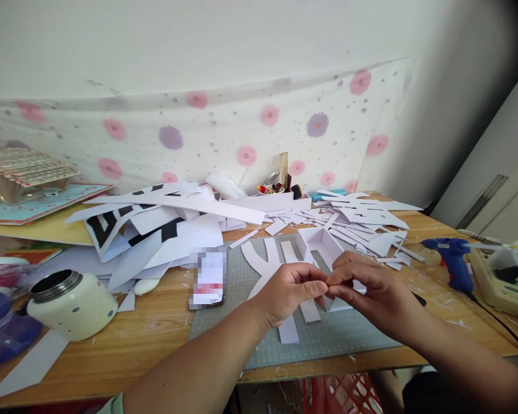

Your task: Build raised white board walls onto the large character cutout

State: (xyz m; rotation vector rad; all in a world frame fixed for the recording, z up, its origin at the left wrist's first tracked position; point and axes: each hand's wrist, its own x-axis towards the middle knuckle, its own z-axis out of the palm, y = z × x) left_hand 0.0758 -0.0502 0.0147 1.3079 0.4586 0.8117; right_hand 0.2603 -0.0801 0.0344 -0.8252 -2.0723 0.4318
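Observation:
My left hand (pixel 291 289) and my right hand (pixel 366 290) meet fingertip to fingertip above the cutting mat (pixel 228 339). Both are closed in a pinch; whatever lies between the fingers is too small or hidden to make out. Under them is a flat white foam-board cutout (pixel 289 330) with curved and straight strokes, partly covered by my left hand. A white walled board frame (pixel 323 241) stands on the mat, its near part hidden by my right hand.
A blue glue gun (pixel 453 261) stands at right, its cord trailing down. Left of the mat's middle lies a phone (pixel 209 279). White board scraps (pixel 362 218) cover the table's back. A cream jar (pixel 75 307) stands open at left. A red basket (pixel 339 397) is below the edge.

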